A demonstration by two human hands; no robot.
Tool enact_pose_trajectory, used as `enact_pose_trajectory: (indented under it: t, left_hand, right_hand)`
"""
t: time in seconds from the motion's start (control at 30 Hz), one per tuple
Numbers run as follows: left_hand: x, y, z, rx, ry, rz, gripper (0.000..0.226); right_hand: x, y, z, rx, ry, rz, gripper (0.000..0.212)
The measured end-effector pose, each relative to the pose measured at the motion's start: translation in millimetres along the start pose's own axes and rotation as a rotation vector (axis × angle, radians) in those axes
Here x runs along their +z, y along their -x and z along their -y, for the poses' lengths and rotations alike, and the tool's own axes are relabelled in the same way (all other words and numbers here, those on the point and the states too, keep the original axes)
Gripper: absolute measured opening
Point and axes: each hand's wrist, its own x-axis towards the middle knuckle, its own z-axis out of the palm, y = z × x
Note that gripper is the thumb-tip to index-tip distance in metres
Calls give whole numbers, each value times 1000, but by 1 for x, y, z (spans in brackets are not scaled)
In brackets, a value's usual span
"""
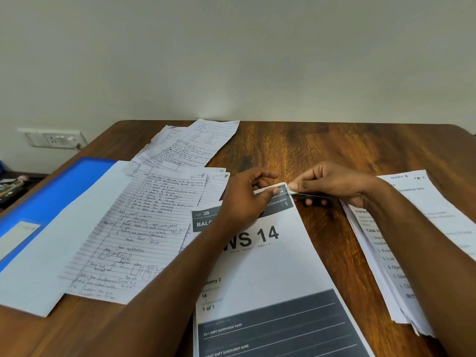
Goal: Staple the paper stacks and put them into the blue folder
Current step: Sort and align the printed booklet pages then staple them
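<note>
The left hand [247, 194] is seen at the middle of the frame, its thumb and fingers pinching the top right corner of the printed stack [260, 269]. The right hand [332, 185] is just to the right of it, its fingers curled round a thin dark object [313, 196] held at that same corner; the object is mostly hidden by the hand, so it cannot be told for certain that it is a stapler. The printed stack is laid on the table [334, 150] in the lower middle of the frame, with "WS 14" read on its top sheet. The handwritten sheets [144, 228] are spread to the left of it, and more lined pages [190, 145] are fanned above them, toward the far edge of the table. The blue folder [59, 191] is seen at the left edge of the frame, lying open, with a blank white sheet [51, 253] overlapping its right part. Another printed stack [412, 243] is placed at the right, partly covered by the right forearm. A wall socket [52, 138] is seen at the upper left, beyond the table.
</note>
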Motion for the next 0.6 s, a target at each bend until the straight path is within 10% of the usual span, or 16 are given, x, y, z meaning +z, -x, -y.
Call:
enact_pose_trajectory:
  t: [0.6]
  left_hand:
    - [4, 1, 0, 2, -34, 2, 20]
  right_hand:
    - [6, -5, 0, -6, -84, 27, 35]
